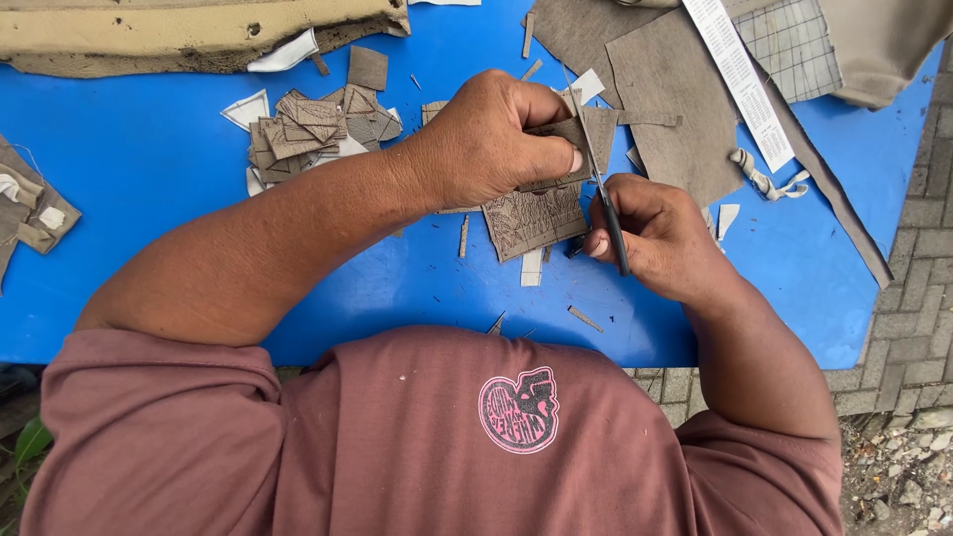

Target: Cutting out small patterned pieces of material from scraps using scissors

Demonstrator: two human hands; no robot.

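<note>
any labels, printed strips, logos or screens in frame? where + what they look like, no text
Printed paper strip: long, narrow, white with rows of dark print, lying diagonally over the grey fabric sheets at the top right of the blue table.
Round logo: pink and black print on the maroon shirt, bottom centre.
No screens or packages.

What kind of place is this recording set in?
Probably a small outdoor craft or leather-cutting workstation. A blue table stands on paving bricks and carries grey-brown sheets and a pile of cut pieces. The right hand works scissors through a piece that the left hand pinches.
</note>
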